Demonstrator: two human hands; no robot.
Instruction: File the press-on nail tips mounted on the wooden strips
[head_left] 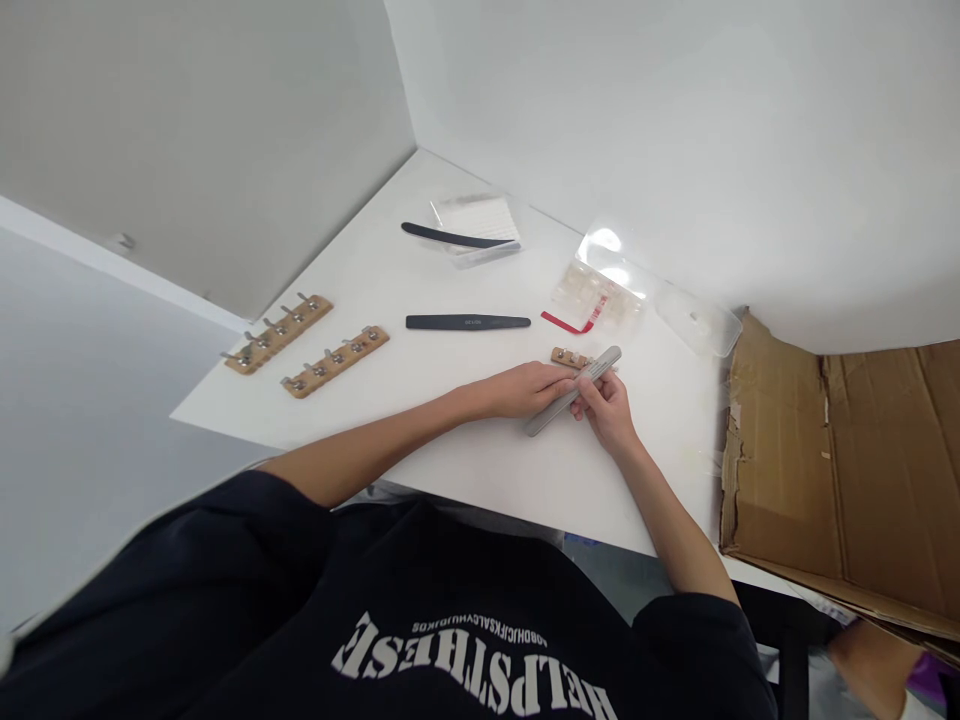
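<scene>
A grey nail file (546, 415) slants up to the right between my two hands. My right hand (609, 412) is closed on it, thumb along its face. My left hand (531, 388) is closed against the file from the left; its fingertips are partly covered, so what they pinch cannot be made out. Just beyond the fingers lies a short wooden strip (560, 355) with small pale nail tips on it, partly hidden by the file and hands.
Two wooden strips with metal clips, one strip (292, 330) behind another (337, 362), lie at left. A black file (466, 322), a curved black file (450, 236) on a clear case (487, 222), and a nail-tip box (600, 290) with red tape lie beyond. A cardboard box (780, 440) stands right.
</scene>
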